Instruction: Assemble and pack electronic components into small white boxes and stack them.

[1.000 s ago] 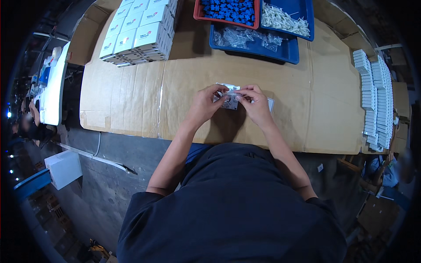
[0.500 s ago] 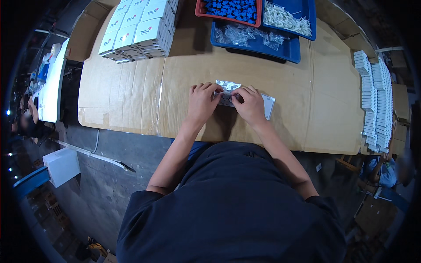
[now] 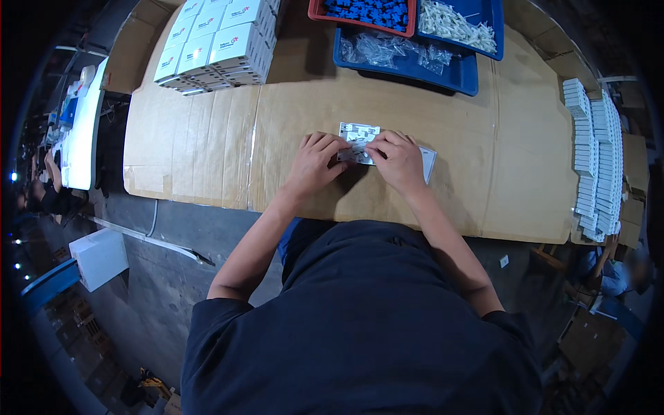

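A white plastic panel (image 3: 359,130) with moulded recesses and small raised parts lies on the cardboard-covered table in front of me. My left hand (image 3: 315,164) is at its left edge, fingers curled over the rim and thumb lower down, steadying it. Over the panel's right side, my right hand (image 3: 398,159) has thumb and fingertips pinched together; whatever is between them is too small to make out. Partly beneath the right hand, a second flat white piece (image 3: 429,166) sticks out to the right.
White boxes (image 3: 232,48) are stacked at the back left. Behind the panel stand a red tray (image 3: 413,21) of blue parts, a blue tray (image 3: 499,41) of white parts and another blue tray (image 3: 470,79) with clear bags. White pieces (image 3: 585,162) stand stacked along the right edge.
My left hand has shifted slightly left, its thumb moving away from the right hand, so more of the panel shows. The right hand stays over the panel's right side.
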Demonstrator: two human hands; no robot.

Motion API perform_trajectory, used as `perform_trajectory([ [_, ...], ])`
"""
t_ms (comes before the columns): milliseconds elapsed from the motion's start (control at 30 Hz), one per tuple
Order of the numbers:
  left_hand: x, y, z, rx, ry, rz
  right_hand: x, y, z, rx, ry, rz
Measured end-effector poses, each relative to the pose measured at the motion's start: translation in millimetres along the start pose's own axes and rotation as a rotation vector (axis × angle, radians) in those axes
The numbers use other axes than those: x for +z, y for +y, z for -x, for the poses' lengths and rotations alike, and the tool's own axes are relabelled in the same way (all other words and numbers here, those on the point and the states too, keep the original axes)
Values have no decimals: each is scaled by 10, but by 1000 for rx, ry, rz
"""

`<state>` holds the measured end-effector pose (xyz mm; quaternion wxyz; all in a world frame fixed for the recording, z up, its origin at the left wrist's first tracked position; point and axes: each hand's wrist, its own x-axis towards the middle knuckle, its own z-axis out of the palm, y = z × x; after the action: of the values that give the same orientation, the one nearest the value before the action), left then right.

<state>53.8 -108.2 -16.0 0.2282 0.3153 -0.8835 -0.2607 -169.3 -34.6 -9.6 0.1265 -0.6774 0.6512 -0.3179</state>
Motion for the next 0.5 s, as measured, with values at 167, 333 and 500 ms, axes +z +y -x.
perform_trajectory([
  [167,43,-11,14,-9,12,-9,-42,15,3,-25,-49,5],
  [333,64,-26,12,6,44,-8,-61,-27,-84,82,-112,16],
  [500,125,-41,97,27,75,-44,-86,-84,-118,-22,-193,141],
])
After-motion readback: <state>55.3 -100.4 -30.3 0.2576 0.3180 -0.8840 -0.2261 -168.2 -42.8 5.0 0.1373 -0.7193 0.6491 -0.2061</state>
